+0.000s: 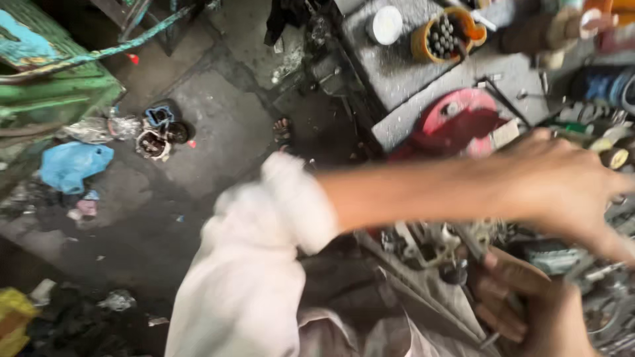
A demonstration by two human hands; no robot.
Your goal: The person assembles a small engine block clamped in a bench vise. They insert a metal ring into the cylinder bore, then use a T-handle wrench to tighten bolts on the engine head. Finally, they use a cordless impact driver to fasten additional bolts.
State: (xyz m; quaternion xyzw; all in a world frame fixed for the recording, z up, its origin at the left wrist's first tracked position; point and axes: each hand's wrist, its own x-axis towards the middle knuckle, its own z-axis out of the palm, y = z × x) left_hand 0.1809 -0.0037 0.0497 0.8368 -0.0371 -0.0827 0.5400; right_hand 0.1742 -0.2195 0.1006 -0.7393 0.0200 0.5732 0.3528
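At the frame's right edge, the blurred left hand (562, 188) reaches with spread fingers across cluttered grey metal parts (436, 241) while the right hand (529, 307) grips a thin metal tool (493, 264), risking a snag.

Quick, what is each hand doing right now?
Left hand: reaching across to the cluttered bench, blurred; holding anything cannot be told.
Right hand: closed around a thin metal tool.

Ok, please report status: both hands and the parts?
Left hand reaching across cluttered metal parts, blurred. Right hand gripping a thin tool. Red disc behind forearm.
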